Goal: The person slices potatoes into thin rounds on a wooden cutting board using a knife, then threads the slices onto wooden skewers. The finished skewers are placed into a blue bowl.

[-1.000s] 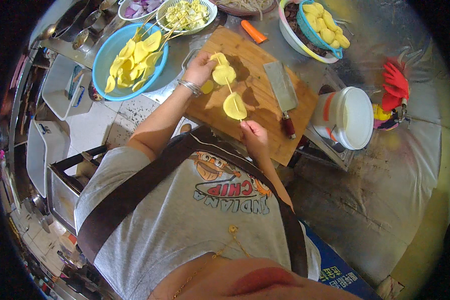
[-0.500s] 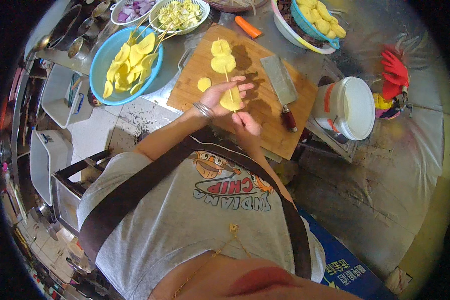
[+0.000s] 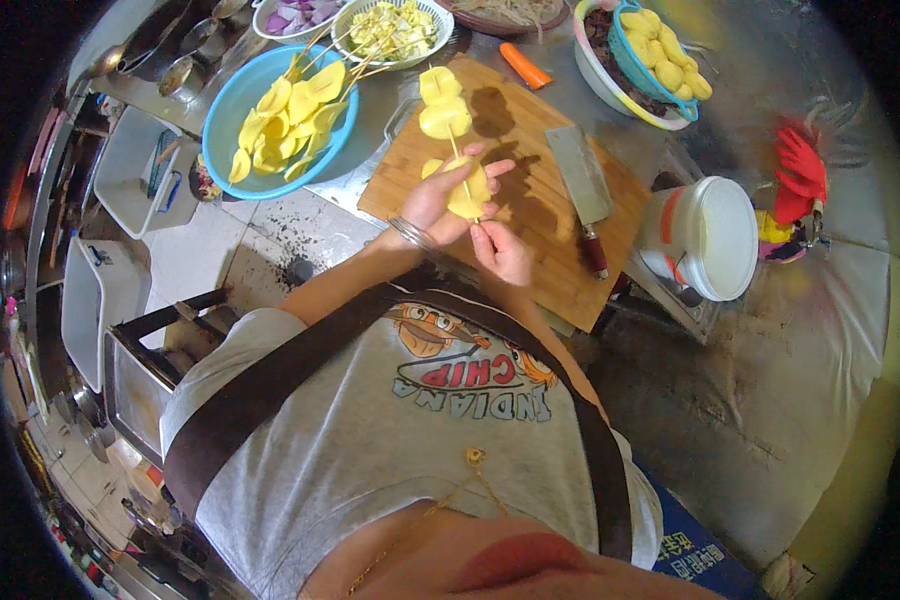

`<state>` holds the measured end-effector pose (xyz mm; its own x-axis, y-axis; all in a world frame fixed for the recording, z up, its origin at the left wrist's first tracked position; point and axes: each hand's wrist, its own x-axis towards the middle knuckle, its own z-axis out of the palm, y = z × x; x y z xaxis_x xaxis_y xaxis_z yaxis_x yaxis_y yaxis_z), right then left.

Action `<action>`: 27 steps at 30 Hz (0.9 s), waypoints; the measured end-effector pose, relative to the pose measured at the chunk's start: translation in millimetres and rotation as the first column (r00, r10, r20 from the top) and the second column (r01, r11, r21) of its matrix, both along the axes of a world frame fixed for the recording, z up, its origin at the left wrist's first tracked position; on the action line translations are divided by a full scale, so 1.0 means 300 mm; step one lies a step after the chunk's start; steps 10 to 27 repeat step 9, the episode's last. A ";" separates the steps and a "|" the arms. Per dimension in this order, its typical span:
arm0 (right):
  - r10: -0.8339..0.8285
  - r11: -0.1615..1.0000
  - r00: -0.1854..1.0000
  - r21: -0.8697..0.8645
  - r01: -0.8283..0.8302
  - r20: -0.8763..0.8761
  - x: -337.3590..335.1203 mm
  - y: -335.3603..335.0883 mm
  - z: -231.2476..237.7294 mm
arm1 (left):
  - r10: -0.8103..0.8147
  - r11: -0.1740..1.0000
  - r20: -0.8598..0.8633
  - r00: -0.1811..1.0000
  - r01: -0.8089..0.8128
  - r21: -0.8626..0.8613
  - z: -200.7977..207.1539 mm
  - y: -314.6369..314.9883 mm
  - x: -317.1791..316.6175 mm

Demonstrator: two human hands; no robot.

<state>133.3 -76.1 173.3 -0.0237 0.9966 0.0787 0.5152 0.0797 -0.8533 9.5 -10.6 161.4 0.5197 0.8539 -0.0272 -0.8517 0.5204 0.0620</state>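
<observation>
Above the wooden cutting board [image 3: 400, 165] I hold a thin wooden skewer [image 3: 455, 147] threaded with yellow potato slices [image 3: 445, 118]. My left hand [image 3: 428, 208] cradles the lower slices [image 3: 473, 188], thumb on one side and fingers behind, some fingertips stretched out. At the skewer's near end, my right hand [image 3: 504, 254] pinches it with thumb and fingertips. Part of a loose potato slice [image 3: 430, 167] shows on the board beside my left hand. A cleaver [image 3: 580, 178] with a dark red handle lies on the board's right side.
Skewered potato slices fill a blue basin [image 3: 213, 150] at left. Behind are baskets of chopped purple [image 3: 295, 12] and pale yellow vegetables [image 3: 388, 28], and a carrot [image 3: 525, 66]. Peeled potatoes [image 3: 660, 50] sit far right, above a white bucket [image 3: 727, 240] and red gloves [image 3: 800, 175].
My left thumb and fingers have closed more around the lower slices, which have shifted along the skewer. The whole scene sits slightly further right in view.
</observation>
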 end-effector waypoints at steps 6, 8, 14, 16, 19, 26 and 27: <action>0.122 0.978 0.991 -0.164 -0.130 -0.061 -0.030 -0.008 0.085 | 0.127 0.992 0.028 0.991 -0.127 -0.018 -0.001 0.010 -0.094; 0.160 0.986 0.976 -0.059 -0.153 0.146 -0.055 -0.012 0.075 | 0.149 0.987 0.054 0.987 -0.145 -0.068 -0.037 0.045 -0.160; 0.189 0.979 0.955 0.029 -0.201 0.229 -0.073 0.001 0.063 | 0.175 0.985 0.072 0.982 -0.174 -0.019 -0.056 0.050 -0.185; 0.189 0.979 0.955 0.029 -0.201 0.229 -0.073 0.001 0.063 | 0.175 0.985 0.072 0.982 -0.174 -0.019 -0.056 0.050 -0.185; 0.189 0.979 0.955 0.029 -0.201 0.229 -0.073 0.001 0.063 | 0.175 0.985 0.072 0.982 -0.174 -0.019 -0.056 0.050 -0.185; 0.189 0.979 0.955 0.029 -0.201 0.229 -0.073 0.001 0.063 | 0.175 0.985 0.072 0.982 -0.174 -0.019 -0.056 0.050 -0.185; 0.189 0.979 0.955 0.029 -0.201 0.229 -0.073 0.001 0.063 | 0.175 0.985 0.072 0.982 -0.174 -0.019 -0.056 0.050 -0.185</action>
